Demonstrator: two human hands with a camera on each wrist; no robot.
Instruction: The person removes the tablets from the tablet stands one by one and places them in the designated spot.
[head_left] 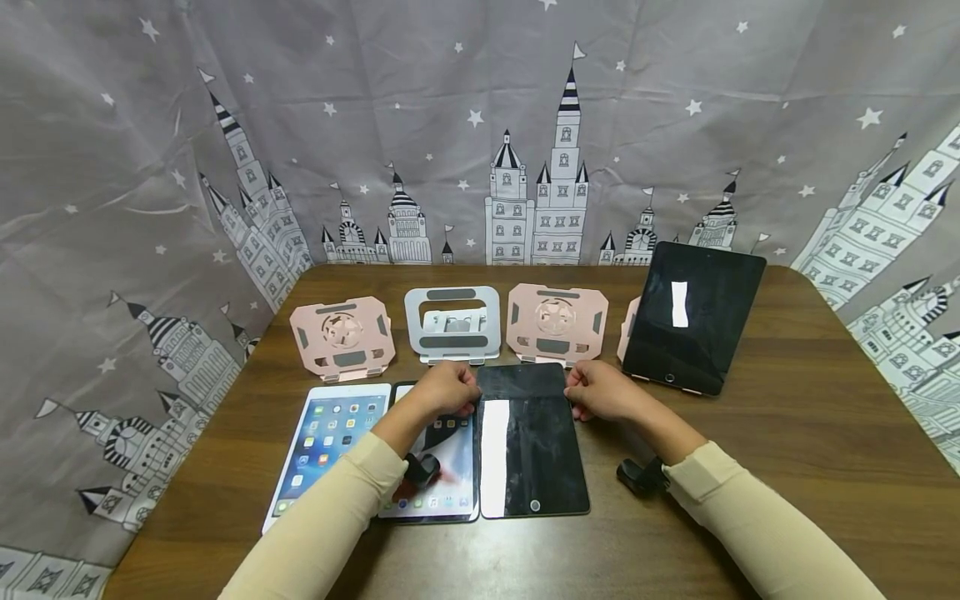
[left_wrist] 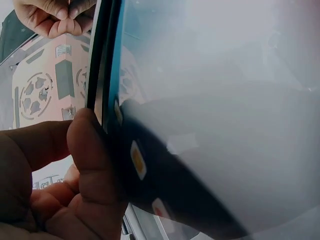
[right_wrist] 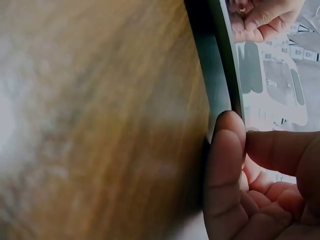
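The dark tablet (head_left: 532,442) lies flat on the counter (head_left: 787,433), long axis running away from the person — left hand (head_left: 444,389) and right hand (head_left: 600,392) pinch its far corners, equally near, one each side.

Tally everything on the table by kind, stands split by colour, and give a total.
Tablets: 4 (white tablet, middle tablet, dark tablet gripped by left hand and right hand, propped tablet)
Pink stands: 3 (left, centre, one mostly hidden)
Silver stand: 1
Total: 8
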